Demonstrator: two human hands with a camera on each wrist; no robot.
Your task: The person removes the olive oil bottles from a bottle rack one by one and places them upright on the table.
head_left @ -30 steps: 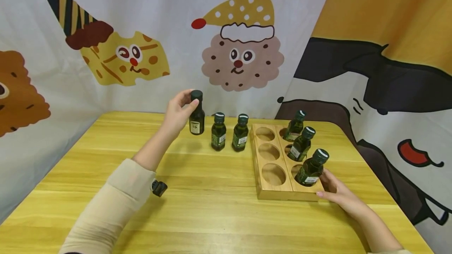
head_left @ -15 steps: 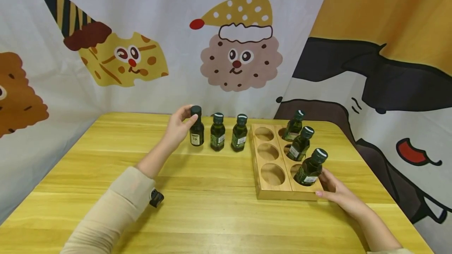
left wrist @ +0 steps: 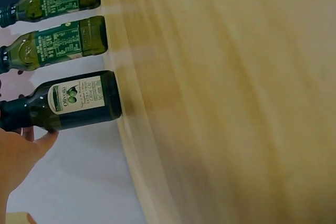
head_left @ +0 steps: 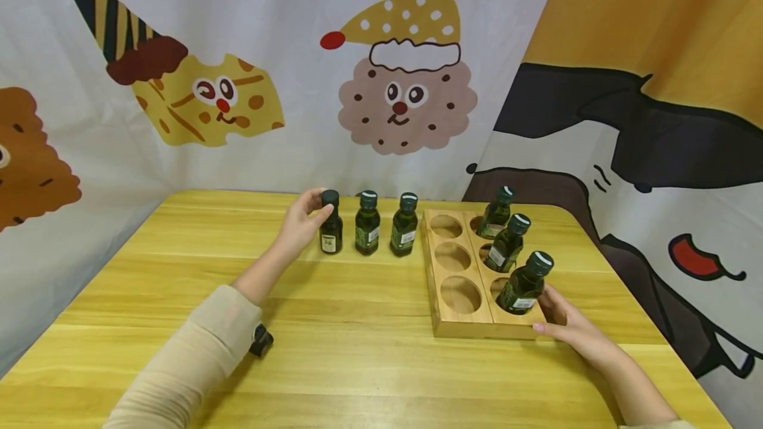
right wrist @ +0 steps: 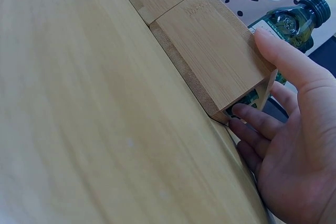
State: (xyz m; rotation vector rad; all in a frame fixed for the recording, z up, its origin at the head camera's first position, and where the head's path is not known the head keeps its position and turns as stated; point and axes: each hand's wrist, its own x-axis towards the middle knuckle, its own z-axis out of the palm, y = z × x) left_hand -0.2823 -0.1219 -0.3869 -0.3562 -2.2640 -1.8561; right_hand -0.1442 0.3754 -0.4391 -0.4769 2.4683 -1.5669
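My left hand [head_left: 301, 225] grips a dark olive oil bottle [head_left: 331, 236] near its cap, thumb and fingers on opposite sides. The bottle stands upright, its base at the tabletop, and its pale label shows in the left wrist view. Right of it, in the same row, stand two green olive oil bottles [head_left: 367, 225] [head_left: 404, 227]. My right hand [head_left: 573, 327] holds the near right corner of a wooden bottle rack [head_left: 471, 328], thumb at the front and fingers along the side. Three green bottles [head_left: 524, 286] lean in the rack's right column; its left column has three bare round holes.
The wooden table [head_left: 357, 363] ends at a printed cloth backdrop [head_left: 411, 104] behind the bottles. A small black device [head_left: 261, 341] sits at the left sleeve's cuff.
My left hand has lowered the dark bottle from above the table down to the row, left of the two green bottles. The right hand and the rack have stayed in place.
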